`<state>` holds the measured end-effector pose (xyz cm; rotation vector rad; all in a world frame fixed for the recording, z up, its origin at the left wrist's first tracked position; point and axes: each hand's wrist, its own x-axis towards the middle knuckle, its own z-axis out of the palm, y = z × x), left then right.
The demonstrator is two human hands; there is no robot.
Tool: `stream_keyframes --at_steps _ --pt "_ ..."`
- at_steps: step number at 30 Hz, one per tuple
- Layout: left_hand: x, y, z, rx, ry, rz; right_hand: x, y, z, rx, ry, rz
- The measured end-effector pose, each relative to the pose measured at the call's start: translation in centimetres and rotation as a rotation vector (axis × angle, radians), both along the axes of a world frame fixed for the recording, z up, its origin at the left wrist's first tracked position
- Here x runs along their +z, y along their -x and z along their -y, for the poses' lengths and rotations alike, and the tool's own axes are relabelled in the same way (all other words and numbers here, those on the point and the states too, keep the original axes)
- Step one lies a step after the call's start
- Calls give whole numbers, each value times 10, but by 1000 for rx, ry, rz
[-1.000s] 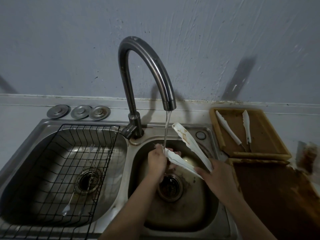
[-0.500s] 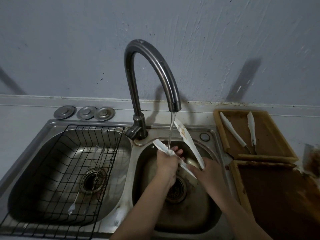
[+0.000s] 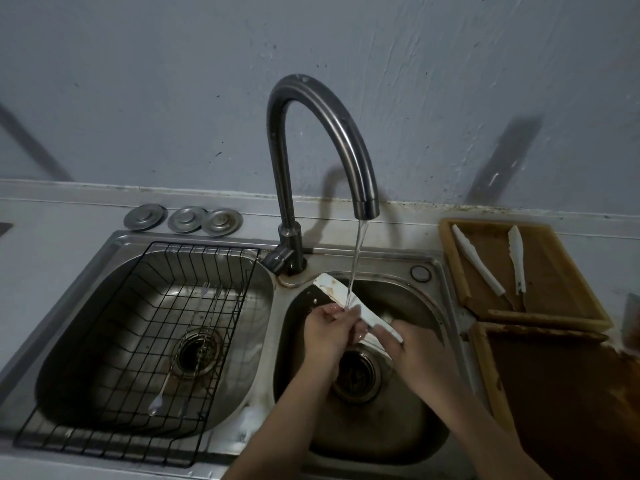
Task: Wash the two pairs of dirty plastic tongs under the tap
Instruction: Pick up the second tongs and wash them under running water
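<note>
Water runs from the curved grey tap (image 3: 311, 140) into the right sink basin (image 3: 426, 420). Under the stream I hold a pair of white plastic tongs (image 3: 332, 289) stained brown, its tip pointing up and left. My left hand (image 3: 329, 329) grips the tongs' middle right where the water lands. My right hand (image 3: 415, 348) holds the lower end. The tongs' arms lie close together. A second pair of white tongs (image 3: 476, 263) lies spread open in a brown tray (image 3: 568, 268) to the right of the sink.
The left basin (image 3: 69, 341) carries a black wire rack (image 3: 145, 375) with a fork and other slim utensils lying in it. Three metal drain caps (image 3: 183, 219) sit behind it on the counter. A second brown, stained tray (image 3: 571, 393) lies at the right front.
The tongs have swung from upright to lying low and leftward under the stream, their arms now pressed together. My left hand has slid along them. The camera has shifted.
</note>
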<state>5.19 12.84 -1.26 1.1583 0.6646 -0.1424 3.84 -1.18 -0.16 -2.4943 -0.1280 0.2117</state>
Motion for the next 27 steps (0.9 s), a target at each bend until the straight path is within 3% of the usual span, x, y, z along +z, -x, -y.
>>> stream_keyframes --at_steps 3,6,13,17,27 --pt "2 -3 -15 12 113 -106 0 3 8 39 50 28" --pt "4 -6 -22 -118 214 -185 0 5 18 79 99 15" --pt "11 -2 -13 -327 181 -184 3 2 32 109 156 35" --pt "13 -4 -24 -339 302 -287 -1 2 40 167 134 49" --pt "6 1 -32 -415 248 -273 2 1 42 192 155 68"
